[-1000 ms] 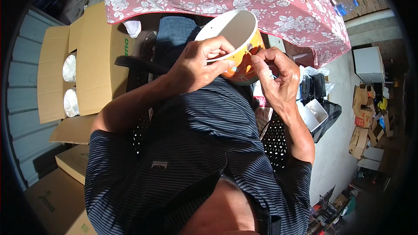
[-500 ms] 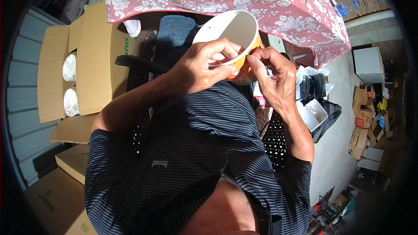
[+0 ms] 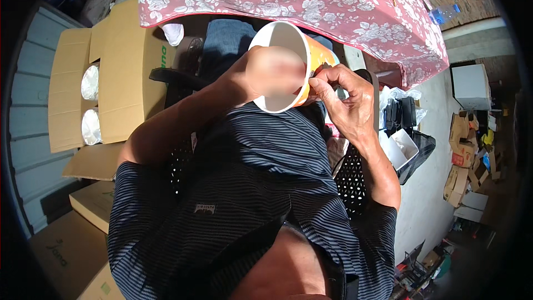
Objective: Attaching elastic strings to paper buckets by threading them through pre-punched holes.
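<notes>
A large paper cup point(image 3: 288, 39), orange outside and white inside, is held tilted in front of my chest with its mouth facing me. My left hand point(image 3: 266, 72) is blurred by motion and reaches into the cup's mouth. My right hand point(image 3: 344, 97) pinches the cup's outer wall near its base, fingers closed on it. Whatever is inside the cup is hidden behind my left hand.
A table with a pink floral cloth point(image 3: 311, 0) stands just ahead. An open cardboard box point(image 3: 105, 89) holding stacked white cups is on my left. More cardboard boxes point(image 3: 83, 228) lie lower left. Black bags and a white tray point(image 3: 402, 144) sit to my right.
The cup has tipped further toward me, its mouth now facing my chest. My left hand has moved from the rim into the opening. The right hand stays at the cup's base.
</notes>
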### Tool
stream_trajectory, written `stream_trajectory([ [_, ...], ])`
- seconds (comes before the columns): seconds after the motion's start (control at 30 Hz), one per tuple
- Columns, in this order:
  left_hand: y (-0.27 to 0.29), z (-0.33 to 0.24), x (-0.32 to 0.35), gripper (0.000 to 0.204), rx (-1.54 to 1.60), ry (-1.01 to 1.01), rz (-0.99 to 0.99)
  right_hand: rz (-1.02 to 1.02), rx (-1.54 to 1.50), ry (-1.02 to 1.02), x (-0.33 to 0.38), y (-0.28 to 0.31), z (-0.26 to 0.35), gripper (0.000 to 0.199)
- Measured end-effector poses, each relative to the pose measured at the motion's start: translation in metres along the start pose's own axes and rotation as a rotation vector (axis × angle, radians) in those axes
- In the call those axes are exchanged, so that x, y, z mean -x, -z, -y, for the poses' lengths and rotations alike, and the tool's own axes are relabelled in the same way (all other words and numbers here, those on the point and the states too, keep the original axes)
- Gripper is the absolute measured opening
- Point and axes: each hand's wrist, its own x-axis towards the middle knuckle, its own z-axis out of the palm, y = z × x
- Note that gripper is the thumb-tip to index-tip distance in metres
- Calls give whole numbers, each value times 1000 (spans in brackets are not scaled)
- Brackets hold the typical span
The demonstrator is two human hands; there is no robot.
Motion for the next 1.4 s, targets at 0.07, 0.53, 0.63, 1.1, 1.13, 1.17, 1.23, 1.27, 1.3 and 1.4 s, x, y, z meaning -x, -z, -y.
stream_trajectory([
  [0.07,2,1,0,26,42,42,20,22,-4,-4,0,-1,-1,9],
  [0.53,13,15,-3,28,136,125,157,71,-16,-3,-1,-1,-6,10],
  [0.63,10,14,-2,31,216,99,112,72,-17,-15,-1,1,-3,10],
  [1.1,16,-1,-3,27,-65,127,197,81,-24,-18,0,-2,-4,9],
  [1.13,17,1,-3,27,-66,127,196,78,-30,-14,0,-2,-4,9],
  [1.17,17,5,-3,26,-42,125,184,74,-35,-9,0,-2,-5,9],
  [1.23,19,11,-4,25,-19,123,172,79,-41,-15,0,-3,-4,9],
  [1.27,20,13,-4,25,-13,121,175,84,-46,-21,0,-3,-4,9],
  [1.3,20,14,-5,25,-7,120,178,84,-46,-21,0,-3,-5,9],
  [1.4,17,14,-5,23,-4,84,146,77,-73,-34,1,-4,-7,9],
])
